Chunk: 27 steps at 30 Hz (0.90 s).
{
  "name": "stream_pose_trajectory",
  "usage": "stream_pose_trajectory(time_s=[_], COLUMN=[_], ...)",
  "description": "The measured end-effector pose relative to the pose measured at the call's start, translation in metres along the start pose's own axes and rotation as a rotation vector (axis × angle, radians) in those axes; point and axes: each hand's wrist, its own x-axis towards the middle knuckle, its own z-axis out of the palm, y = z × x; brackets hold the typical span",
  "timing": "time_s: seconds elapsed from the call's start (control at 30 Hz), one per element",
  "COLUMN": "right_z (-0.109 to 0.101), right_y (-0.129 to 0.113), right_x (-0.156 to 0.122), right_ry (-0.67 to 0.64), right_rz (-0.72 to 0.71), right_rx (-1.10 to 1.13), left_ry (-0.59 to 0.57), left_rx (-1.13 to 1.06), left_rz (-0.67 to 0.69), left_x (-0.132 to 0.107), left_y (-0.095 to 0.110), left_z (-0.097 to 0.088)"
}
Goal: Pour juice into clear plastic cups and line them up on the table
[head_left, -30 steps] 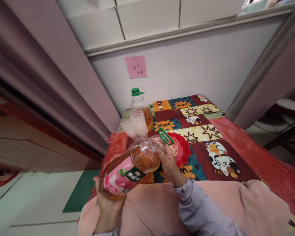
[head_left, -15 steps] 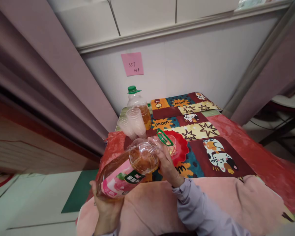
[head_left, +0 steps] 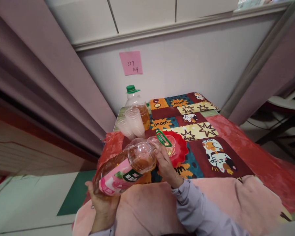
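A large clear juice bottle (head_left: 113,178) with a pink label and amber liquid lies tilted across my two hands, its neck up and to the right. My left hand (head_left: 104,203) cups its base from below. My right hand (head_left: 166,165) is wrapped round the neck. A green handle ring (head_left: 163,138) sticks out at the neck. Just beyond the neck, a clear plastic cup (head_left: 171,147) stands on a scalloped red plate (head_left: 183,155), partly hidden by the bottle and hand. The bottle's mouth is hidden.
Two stacks of clear plastic cups (head_left: 135,123) stand behind the bottle. A second juice bottle (head_left: 137,101) with a green cap stands behind them. Patterned mats (head_left: 199,131) and red plastic sheeting (head_left: 255,150) cover the table. A pink cloth (head_left: 236,203) lies at the near edge.
The view has shifted slightly. Both hands keep hold of the tilted bottle in nearly the same place, and the amber liquid in its shoulder looks slightly lower.
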Motion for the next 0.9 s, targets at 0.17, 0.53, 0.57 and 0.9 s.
stream_pose_trajectory(time_s=[0.17, 0.53, 0.57, 0.9], right_z=[0.000, 0.004, 0.004, 0.006], right_y=[0.002, 0.008, 0.008, 0.004], right_x=[-0.001, -0.005, -0.005, -0.003], right_ry=[0.033, 0.112, 0.119, 0.089], right_rz=[0.050, 0.104, 0.098, 0.095], right_rx=[-0.005, 0.035, 0.029, 0.111], left_ry=[0.134, 0.083, 0.111, 0.057], left_rx=[0.084, 0.126, 0.120, 0.145], left_rz=[0.015, 0.044, 0.031, 0.121], left_x=[-0.003, -0.002, -0.001, -0.008], left_y=[0.002, 0.000, 0.000, -0.007], left_z=[-0.002, -0.009, -0.010, -0.005])
